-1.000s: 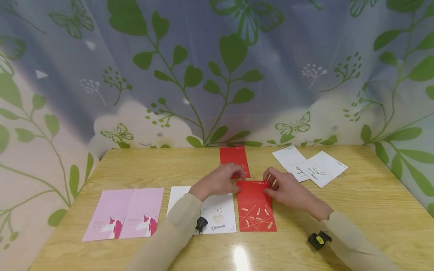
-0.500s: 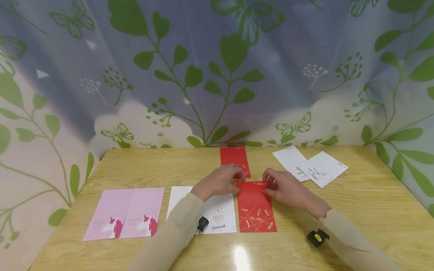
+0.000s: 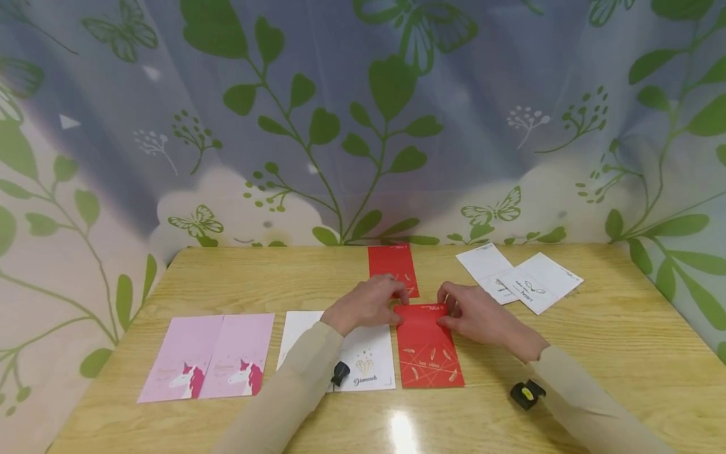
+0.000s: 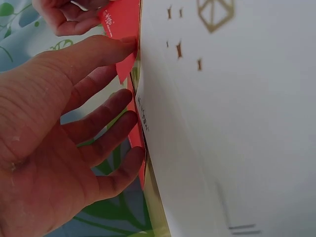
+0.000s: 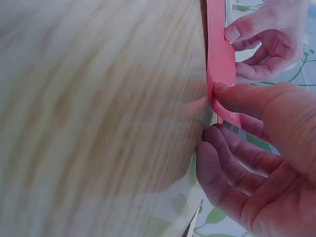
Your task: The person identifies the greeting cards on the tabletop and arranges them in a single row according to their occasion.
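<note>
A red card [image 3: 429, 353] with gold feathers and lettering lies on the table right of the white Diamonds card [image 3: 368, 356]. My left hand [image 3: 368, 302] pinches its upper left corner, thumb on the face. My right hand [image 3: 482, 312] pinches the upper right corner. In the right wrist view that red corner [image 5: 222, 98] curves up under the right thumb. The left wrist view shows my left thumb on red card [image 4: 123, 24], with the other fingers spread near the table. My left arm covers part of a second white card [image 3: 296, 325].
Two pink unicorn cards [image 3: 241, 353] lie side by side at the left. Another red card [image 3: 391, 261] lies behind my left hand. Two overlapping white cards [image 3: 541, 284] are at the back right. A leaf-patterned curtain [image 3: 363, 126] hangs behind the wooden table [image 3: 272, 280].
My right hand has shifted slightly left, drawing the red card's upper right corner a little inward. My left hand stays almost in place; the other cards lie as before.
</note>
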`<state>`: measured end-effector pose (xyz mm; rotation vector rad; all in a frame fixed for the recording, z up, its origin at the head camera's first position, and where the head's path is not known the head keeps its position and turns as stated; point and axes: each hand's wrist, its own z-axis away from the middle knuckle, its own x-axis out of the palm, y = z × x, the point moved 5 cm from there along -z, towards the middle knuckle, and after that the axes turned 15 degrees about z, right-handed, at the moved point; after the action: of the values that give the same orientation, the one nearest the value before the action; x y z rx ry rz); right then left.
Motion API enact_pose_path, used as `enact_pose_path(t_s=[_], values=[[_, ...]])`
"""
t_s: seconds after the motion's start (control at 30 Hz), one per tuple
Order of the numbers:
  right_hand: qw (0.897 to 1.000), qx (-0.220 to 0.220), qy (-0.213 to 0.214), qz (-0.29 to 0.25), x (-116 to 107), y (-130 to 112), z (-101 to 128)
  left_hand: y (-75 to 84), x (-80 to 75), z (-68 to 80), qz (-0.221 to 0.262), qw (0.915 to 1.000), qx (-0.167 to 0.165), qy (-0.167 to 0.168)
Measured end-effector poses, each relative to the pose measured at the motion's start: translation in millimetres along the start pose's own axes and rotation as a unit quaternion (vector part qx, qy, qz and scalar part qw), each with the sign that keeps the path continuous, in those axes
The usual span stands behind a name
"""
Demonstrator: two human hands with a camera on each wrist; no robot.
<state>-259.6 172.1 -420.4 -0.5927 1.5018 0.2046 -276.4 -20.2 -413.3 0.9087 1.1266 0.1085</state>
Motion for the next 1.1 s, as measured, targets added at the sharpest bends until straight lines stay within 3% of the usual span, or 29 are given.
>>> enact_pose_path(t_s=[0.47, 1.1], values=[[1.0, 0.002, -0.02, -0.002, 0.3, 2.0, -3.1, -1.3, 1.3, -2.1, -0.002, 0.9997, -0.021, -0.015], [0.999, -0.024, -0.04, 0.005, -0.2, 6.0, -6.5, -5.3, -0.8, -4.3, 0.018, 0.9994, -0.011, -0.027]])
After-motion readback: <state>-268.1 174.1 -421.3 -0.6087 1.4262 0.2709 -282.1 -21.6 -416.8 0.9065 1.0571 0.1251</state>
